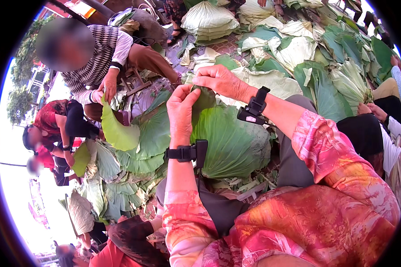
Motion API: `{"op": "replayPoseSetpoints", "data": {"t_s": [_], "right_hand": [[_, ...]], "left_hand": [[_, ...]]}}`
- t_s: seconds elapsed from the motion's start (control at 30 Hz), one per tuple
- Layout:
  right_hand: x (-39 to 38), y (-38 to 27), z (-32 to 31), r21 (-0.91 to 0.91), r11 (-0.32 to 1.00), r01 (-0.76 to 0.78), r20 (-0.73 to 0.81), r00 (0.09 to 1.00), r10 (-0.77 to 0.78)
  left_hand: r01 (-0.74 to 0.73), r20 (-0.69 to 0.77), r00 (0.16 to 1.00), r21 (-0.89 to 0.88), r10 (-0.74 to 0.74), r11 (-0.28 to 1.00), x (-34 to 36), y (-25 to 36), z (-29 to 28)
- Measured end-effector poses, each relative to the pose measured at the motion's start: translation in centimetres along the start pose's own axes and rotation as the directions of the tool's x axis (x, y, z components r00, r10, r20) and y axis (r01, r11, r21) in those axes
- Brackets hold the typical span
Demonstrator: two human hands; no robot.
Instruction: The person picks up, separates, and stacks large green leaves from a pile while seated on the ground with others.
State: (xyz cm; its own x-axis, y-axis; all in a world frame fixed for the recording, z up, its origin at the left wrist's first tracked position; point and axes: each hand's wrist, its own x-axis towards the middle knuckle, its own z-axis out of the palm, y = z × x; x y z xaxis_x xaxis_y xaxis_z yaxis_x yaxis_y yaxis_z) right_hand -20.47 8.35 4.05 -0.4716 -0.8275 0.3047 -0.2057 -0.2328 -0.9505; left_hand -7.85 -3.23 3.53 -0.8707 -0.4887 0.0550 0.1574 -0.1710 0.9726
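My left hand [182, 111] is closed, its thumb and fingers pinching the edge of a dark green lotus leaf [204, 101]. Just above and to the right, my right hand [223, 82] pinches at the same leaf's upper edge, fingertips close to the left ones. The exact spot under the right fingertips is hard to make out. Below both hands a broad green lotus leaf [227, 140] with fine veins spreads over my lap; I cannot tell whether it is joined to the pinched piece. Black straps with small devices circle both wrists.
Across on the left, a seated person holds a yellow-green lotus leaf [116, 127]. Overlapping green leaves [149, 138] lie between us. Stacked pale leaves [209, 21] stand at the back, with a heap of leaves [298, 53] at the right. Other people sit close on both sides.
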Motion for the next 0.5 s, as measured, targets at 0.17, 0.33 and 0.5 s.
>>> {"op": "replayPoseSetpoints", "data": {"t_s": [0.17,0.33,0.5], "right_hand": [[0.2,0.1,-0.2,0.119,0.987,-0.112,0.02,0.994,0.11],[0.1,-0.2,0.2,0.084,0.993,-0.082,0.047,0.996,0.078],[0.0,-0.1,0.1,0.033,0.998,-0.058,0.043,0.997,0.057]], "left_hand": [[0.071,-0.066,0.995,-0.096,-0.078,0.993,0.3,-0.3,-0.6],[0.024,-0.08,0.997,0.035,-0.021,0.999,-0.3,0.8,0.1],[-0.071,-0.034,0.997,0.119,0.076,0.99,-0.1,0.1,-0.1]]}}
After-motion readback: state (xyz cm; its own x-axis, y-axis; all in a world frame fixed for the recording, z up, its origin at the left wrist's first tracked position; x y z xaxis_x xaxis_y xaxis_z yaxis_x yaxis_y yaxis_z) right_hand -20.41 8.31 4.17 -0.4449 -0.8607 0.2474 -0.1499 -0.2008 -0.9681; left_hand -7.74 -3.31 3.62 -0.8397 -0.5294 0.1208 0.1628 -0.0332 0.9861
